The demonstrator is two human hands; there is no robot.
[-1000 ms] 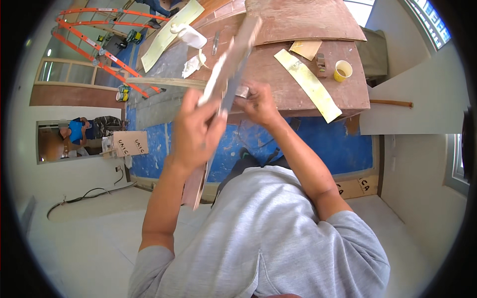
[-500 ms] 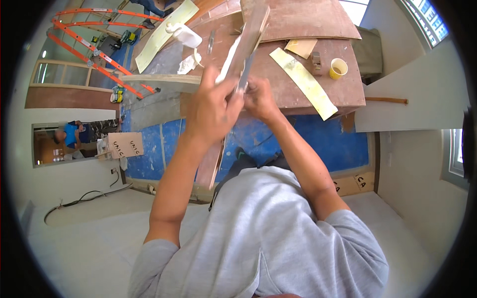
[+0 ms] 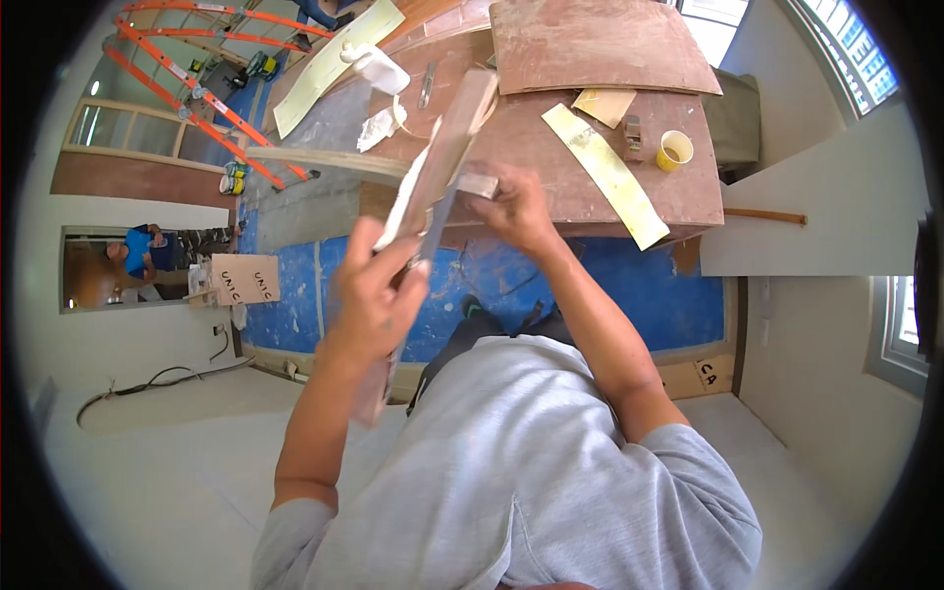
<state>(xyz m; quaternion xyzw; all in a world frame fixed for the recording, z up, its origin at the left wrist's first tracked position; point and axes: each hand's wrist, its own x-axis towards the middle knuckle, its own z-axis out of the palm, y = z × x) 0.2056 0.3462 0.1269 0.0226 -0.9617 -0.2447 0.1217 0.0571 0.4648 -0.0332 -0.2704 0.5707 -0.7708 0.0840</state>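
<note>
My left hand (image 3: 369, 305) is closed around a long, brown wooden strip (image 3: 447, 152), tilted with its far end up and to the right. Ragged white material runs along the strip's left edge. Against its right side lies a flat grey blade-like piece (image 3: 439, 224); what it belongs to is unclear. Fingers of my right hand (image 3: 521, 211) are curled around a small, pale block-like piece (image 3: 479, 185) next to the strip. Most of that piece is hidden by the hand. Both hands are held before the near edge of the brown worktable (image 3: 590, 202).
On the table are a yellow cup (image 3: 674, 150), a small wooden block tool (image 3: 632, 138), a pale yellow strip (image 3: 608, 182), a white bottle (image 3: 379, 71) and a curved brown board (image 3: 600, 49). An orange ladder (image 3: 197, 93) stands left. Another person (image 3: 143, 258) shows beyond the wall opening.
My left hand and the wooden strip have moved down and left, toward my body. My right hand has shifted slightly and stands farther from the left, with the pale piece now showing.
</note>
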